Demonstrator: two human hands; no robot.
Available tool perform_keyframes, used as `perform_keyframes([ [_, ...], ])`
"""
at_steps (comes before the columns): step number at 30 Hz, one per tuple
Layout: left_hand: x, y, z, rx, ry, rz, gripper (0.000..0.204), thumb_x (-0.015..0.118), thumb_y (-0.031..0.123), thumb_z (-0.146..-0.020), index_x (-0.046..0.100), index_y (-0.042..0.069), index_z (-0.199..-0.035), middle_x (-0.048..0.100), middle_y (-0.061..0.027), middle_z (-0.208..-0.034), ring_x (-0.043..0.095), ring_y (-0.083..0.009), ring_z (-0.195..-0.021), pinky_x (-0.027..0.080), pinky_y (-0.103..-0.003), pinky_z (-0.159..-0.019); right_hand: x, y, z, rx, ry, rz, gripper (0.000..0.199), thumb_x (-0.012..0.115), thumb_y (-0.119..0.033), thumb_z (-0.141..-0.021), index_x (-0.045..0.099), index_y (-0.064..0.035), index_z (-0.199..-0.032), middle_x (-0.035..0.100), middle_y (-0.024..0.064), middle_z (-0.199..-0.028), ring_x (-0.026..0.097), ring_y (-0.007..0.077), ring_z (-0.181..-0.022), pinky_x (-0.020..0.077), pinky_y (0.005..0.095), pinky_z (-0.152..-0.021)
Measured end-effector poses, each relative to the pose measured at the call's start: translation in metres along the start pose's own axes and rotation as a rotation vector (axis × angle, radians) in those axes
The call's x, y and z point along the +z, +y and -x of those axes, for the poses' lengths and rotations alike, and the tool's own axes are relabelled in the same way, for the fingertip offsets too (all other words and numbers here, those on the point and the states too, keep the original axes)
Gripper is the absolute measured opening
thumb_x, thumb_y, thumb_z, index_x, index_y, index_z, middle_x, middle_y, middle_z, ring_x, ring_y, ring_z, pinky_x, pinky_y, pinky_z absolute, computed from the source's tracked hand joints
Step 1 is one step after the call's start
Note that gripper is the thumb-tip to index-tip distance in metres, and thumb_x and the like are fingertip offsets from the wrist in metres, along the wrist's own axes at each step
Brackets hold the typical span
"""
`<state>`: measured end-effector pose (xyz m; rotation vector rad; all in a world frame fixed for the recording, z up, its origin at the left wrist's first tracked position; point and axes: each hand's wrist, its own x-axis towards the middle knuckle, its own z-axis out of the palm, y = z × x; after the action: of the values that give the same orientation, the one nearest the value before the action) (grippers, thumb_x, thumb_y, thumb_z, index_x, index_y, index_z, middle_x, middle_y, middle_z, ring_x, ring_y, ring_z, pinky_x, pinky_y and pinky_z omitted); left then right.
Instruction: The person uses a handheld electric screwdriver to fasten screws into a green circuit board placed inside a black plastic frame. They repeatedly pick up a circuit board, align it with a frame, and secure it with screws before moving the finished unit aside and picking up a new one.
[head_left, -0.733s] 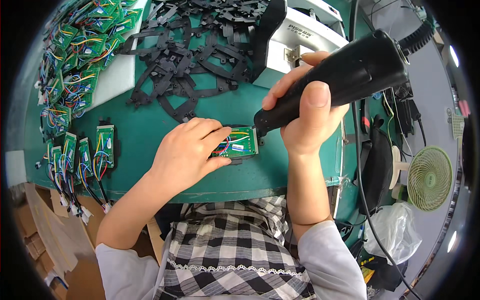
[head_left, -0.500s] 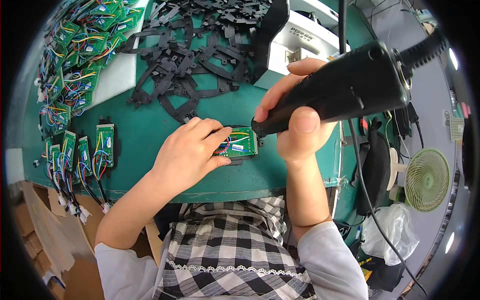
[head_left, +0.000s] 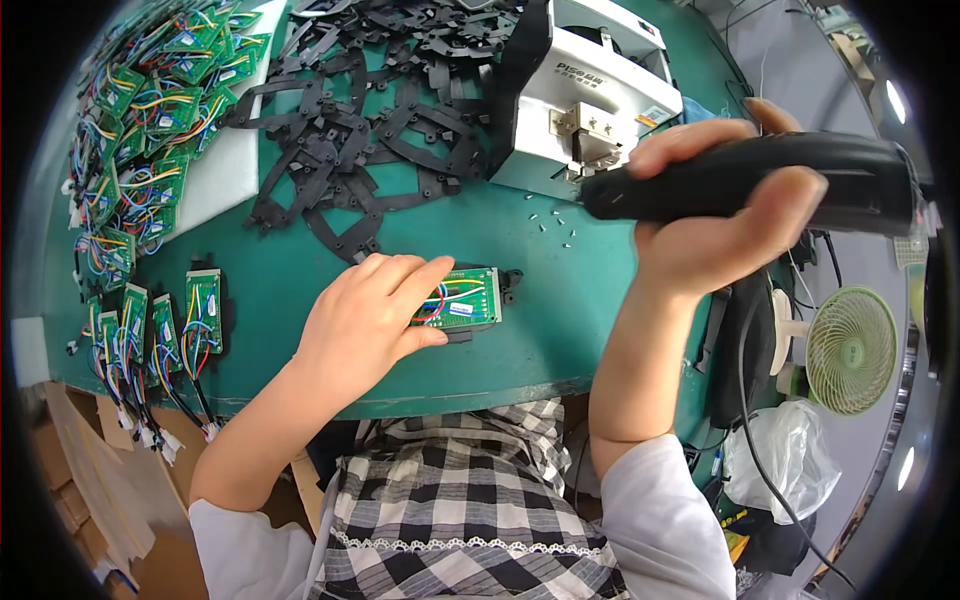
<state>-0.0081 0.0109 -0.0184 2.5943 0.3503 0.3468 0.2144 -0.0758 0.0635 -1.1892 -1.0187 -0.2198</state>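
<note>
My left hand [head_left: 372, 312] is closed on a green circuit board [head_left: 478, 310], thumb at its near edge and fingers at its far edge. Coloured wires run across the board under the fingers, and black plastic frame parts stick out around it. Raised to the right, my right hand [head_left: 715, 220] grips a black electric screwdriver [head_left: 690, 182] with a cable at its back end. The screwdriver's front end is beside the metal outlet of a white screw feeder [head_left: 570, 95]; the bit itself is hard to make out.
Several loose screws [head_left: 565, 233] lie before the feeder. Black plastic frames [head_left: 340, 150] are heaped at the back. Wired circuit boards [head_left: 165, 110] pile at far left on white foam [head_left: 225, 180]; several more [head_left: 203, 300] stand near the left edge. A green fan [head_left: 850, 350] is at right.
My right hand has carried the screwdriver off the board, right and away from me, to the feeder. The left hand still holds the board. The view has shifted slightly.
</note>
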Motion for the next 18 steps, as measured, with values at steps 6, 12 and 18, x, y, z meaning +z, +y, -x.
perform_keyframes([
  [6, -0.004, 0.004, -0.007, -0.032, 0.04, -0.194, 0.064, 0.08, 0.039, -0.056, 0.06, 0.004, -0.105, 0.059, -0.0086, -0.1, 0.055, -0.026, -0.095, 0.04, -0.04, -0.086, 0.0, 0.002, -0.03, -0.147, 0.074, 0.106, 0.072, 0.05, -0.057, -0.089, 0.04, 0.0114, -0.108, 0.056, 0.0144, -0.058, 0.057, 0.0224, -0.043, 0.0478, 0.0305, -0.044],
  [12, 0.004, -0.002, -0.006, -0.02, 0.119, -0.159, 0.06, 0.079, 0.042, -0.059, 0.062, 0.003, -0.101, 0.058, -0.0097, -0.098, 0.056, -0.0289, -0.092, 0.043, -0.04, -0.084, 0.009, 0.009, -0.021, -0.098, 0.076, 0.104, 0.065, 0.055, -0.051, -0.088, 0.044, 0.0115, -0.106, 0.056, 0.0141, -0.058, 0.055, 0.0208, -0.043, 0.0474, 0.0295, -0.045],
  [18, 0.01, -0.005, -0.007, -0.04, 0.156, -0.152, 0.06, 0.077, 0.044, -0.062, 0.062, 0.003, -0.103, 0.059, -0.0107, -0.098, 0.056, -0.0306, -0.092, 0.044, -0.04, -0.083, -0.001, -0.013, 0.019, 0.174, -0.095, -0.025, 0.072, 0.043, -0.061, -0.089, 0.038, 0.0048, -0.118, 0.052, 0.0119, -0.062, 0.053, 0.0218, -0.045, 0.0477, 0.0336, -0.044],
])
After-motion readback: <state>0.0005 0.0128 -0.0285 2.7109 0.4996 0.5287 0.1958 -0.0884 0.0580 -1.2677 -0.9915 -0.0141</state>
